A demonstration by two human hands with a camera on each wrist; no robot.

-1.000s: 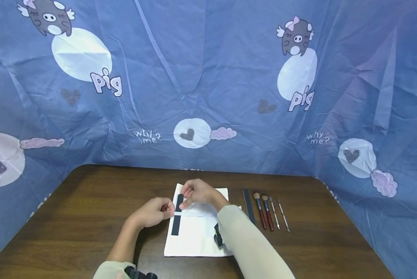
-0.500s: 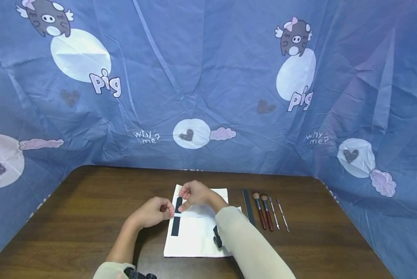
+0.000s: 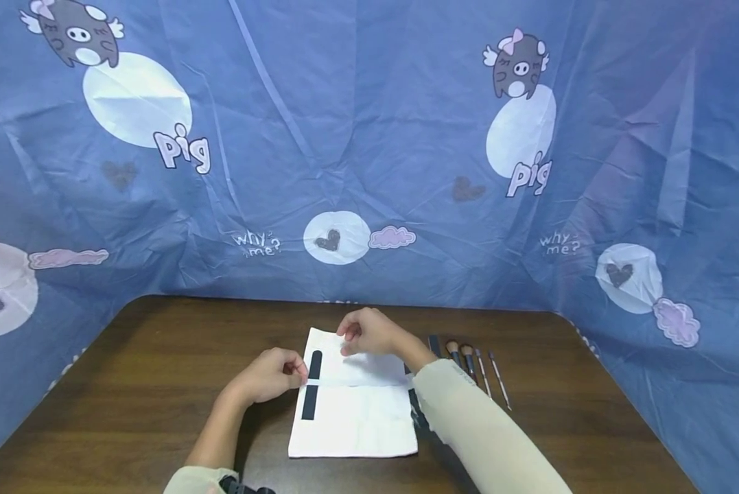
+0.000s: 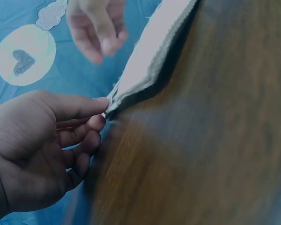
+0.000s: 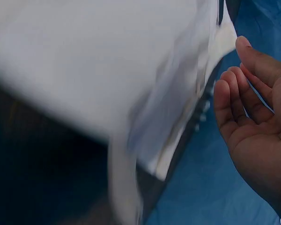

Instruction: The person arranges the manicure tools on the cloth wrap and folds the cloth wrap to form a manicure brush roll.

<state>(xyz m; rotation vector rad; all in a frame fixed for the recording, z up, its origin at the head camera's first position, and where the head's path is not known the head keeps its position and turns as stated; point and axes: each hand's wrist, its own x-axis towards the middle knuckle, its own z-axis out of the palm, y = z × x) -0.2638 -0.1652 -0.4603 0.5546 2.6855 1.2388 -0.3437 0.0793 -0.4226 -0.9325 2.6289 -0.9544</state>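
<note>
Our left grip (image 3: 274,376) pinches rectangular white fabric (image 3: 357,421) at nine o'clock; our right grip (image 3: 372,332) hangs, loosely apart, at twelve!

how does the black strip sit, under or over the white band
Under: the white band crosses the black strip, hiding part of it.

Before you: white case (image 3: 369,422), matt cloth, rough-edged; tabletop (image 3: 159,384), smooth wood grain, faintly glossy; printed backdrop (image 3: 394,151), creased fabric; your right sleeve (image 3: 486,425), matt cloth.
</note>
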